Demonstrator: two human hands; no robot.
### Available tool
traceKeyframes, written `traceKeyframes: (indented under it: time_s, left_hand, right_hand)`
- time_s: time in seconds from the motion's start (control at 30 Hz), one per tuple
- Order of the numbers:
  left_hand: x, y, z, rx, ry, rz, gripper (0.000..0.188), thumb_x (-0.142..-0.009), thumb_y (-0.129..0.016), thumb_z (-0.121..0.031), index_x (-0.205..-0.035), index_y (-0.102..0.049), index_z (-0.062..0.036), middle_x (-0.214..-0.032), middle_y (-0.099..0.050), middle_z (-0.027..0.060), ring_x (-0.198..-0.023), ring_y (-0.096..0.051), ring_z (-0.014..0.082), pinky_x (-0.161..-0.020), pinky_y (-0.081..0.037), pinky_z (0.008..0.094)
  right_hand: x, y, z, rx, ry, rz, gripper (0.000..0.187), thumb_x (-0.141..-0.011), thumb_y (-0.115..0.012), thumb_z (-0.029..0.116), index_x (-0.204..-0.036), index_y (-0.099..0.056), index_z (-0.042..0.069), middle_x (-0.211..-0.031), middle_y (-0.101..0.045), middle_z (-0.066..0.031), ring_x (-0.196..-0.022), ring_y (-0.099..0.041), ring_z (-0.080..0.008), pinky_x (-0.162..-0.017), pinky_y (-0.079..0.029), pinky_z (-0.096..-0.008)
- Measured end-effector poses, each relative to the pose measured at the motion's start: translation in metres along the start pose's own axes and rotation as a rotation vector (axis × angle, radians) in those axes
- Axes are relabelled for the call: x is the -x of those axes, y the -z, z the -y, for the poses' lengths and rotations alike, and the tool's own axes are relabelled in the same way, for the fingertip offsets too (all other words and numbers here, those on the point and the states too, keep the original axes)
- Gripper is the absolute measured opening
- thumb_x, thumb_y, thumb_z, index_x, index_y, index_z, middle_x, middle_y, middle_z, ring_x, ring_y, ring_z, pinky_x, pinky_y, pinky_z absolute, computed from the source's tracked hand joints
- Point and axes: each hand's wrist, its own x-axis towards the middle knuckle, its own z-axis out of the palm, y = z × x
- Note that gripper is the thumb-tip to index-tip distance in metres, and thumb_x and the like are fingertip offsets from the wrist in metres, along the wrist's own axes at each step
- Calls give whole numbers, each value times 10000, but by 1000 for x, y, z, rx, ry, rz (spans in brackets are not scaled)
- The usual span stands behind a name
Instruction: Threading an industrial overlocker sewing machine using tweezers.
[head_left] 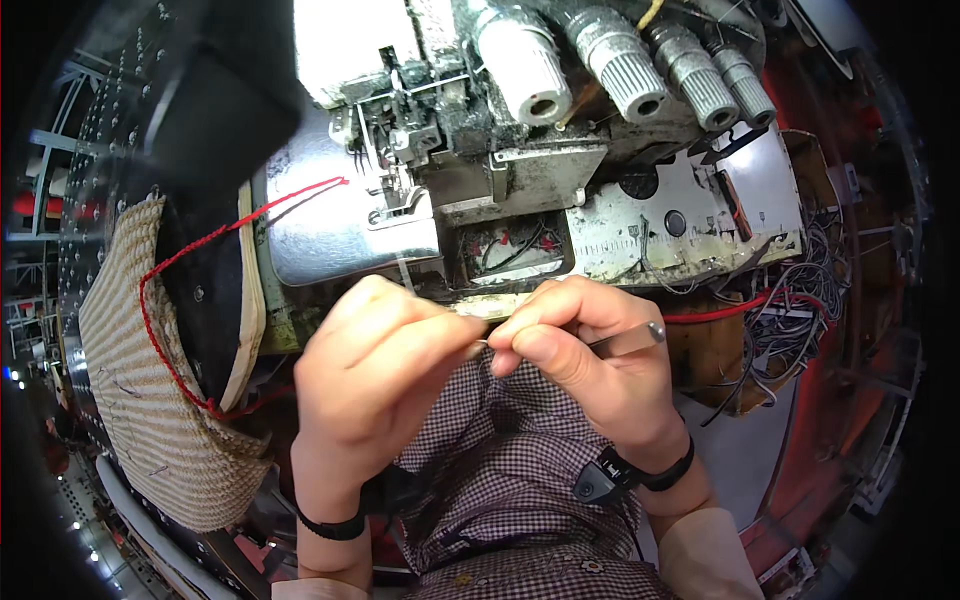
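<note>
Both of my hands meet in front of an overlock sewing machine [530, 165], above my lap. My left hand [365, 375] is closed in a pinch, its fingertips close to those of the other hand. A tiny pale thing shows between the fingertips, too small to name. My right hand [605, 375] is closed around a slim metal tool [635, 338], whose blunt silver end sticks out to the right past the thumb. Its other end is hidden in the fingers. Behind my hands lie the machine's shiny metal plate [340, 235] and an open recess [510, 250].
A red cord [190, 250] runs from near the presser foot leftward over beige striped knit fabric [160, 370]. Ribbed tension knobs [615, 75] project at the top. Tangled grey wires [790, 330] and a red cable [720, 311] lie right. Checked cloth [500, 480] covers my lap.
</note>
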Motion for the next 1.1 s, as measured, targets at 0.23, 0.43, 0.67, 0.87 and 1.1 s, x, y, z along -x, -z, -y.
traceKeyframes:
  time_s: [0.23, 0.43, 0.67, 0.87, 1.1]
  left_hand:
    - [22, 2, 2, 134, 340, -229, 113, -794, -640, 62, -895, -660, 14, -773, -647, 74, -662, -574, 150, -623, -444, 256]
    - [21, -8, 1, 439, 494, -389, 105, -856, -595, 50, -952, -636, 45, -830, -590, 62, -679, -556, 82, -632, -436, 191]
    - [23, -18, -1, 427, 532, -394, 120, -812, -636, 56, -922, -668, 23, -782, -558, 14, -663, -452, 57, -626, -368, 190]
    - [16, -24, 0, 449, 465, -364, 124, -814, -639, 48, -929, -675, 19, -736, -518, -13, -634, -422, 40, -614, -352, 184]
    - [18, -22, -1, 513, 587, -454, 116, -818, -634, 53, -929, -665, 35, -732, -508, -26, -618, -394, 18, -599, -338, 171]
  right_hand:
    - [6, 47, 19, 27, 27, -234, 202, -954, -525, 165, -902, -622, -4, -835, -647, -88, -595, -530, -51, -462, -371, -165]
    - [-37, 173, 71, 392, 117, -760, 380, -940, -549, 311, -1090, -619, -31, -833, -531, -13, -501, -312, -20, -405, -180, -181]
    - [-111, 250, 61, 660, -243, -517, 377, -955, -472, 309, -1236, -559, 74, -860, -573, -10, -513, -347, -26, -409, -214, -202]
    - [-114, 369, 40, 1353, 438, -131, 408, -898, -520, 145, -1298, -507, 67, -965, -625, -9, -676, -497, -67, -553, -359, -226]
    - [-168, 403, 4, 1305, 192, -183, 413, -926, -549, 191, -1290, -483, 9, -1161, -561, -73, -1024, -514, -148, -879, -408, -299]
